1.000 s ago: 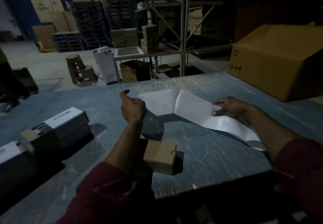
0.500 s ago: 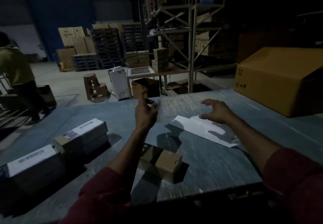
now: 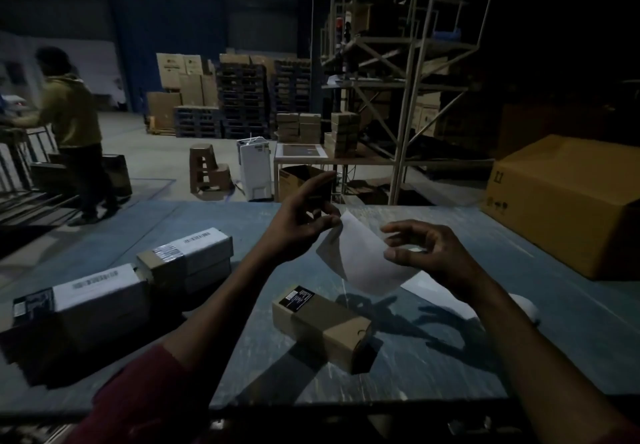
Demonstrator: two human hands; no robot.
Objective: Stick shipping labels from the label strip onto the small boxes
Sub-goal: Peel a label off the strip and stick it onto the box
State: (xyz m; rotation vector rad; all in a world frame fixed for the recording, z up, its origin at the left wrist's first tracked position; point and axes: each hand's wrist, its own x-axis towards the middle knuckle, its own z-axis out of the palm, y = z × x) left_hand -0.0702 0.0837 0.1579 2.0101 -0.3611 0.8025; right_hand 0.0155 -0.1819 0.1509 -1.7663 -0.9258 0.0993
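Note:
A white label sheet (image 3: 363,260) is lifted off the blue table (image 3: 433,367), with my left hand (image 3: 298,229) pinching its top corner. My right hand (image 3: 426,253) hovers at the sheet's right edge, fingers curled and apart, thumb tip touching the paper. More of the white strip (image 3: 433,291) lies flat under my right forearm. Below my hands a small brown box (image 3: 329,326) lies on its side with a black label (image 3: 298,298) at its far end.
Two long boxes with white labels (image 3: 187,256) (image 3: 86,301) lie at the left of the table. A large brown carton (image 3: 568,201) stands at the right. Beyond the table are a metal rack (image 3: 405,97), stacked cartons and a person in a yellow top (image 3: 69,111).
My left hand came down and pinched the sheet's corner, raising it off the table. My right hand moved from above the sheet to its right edge. The view tilted upward.

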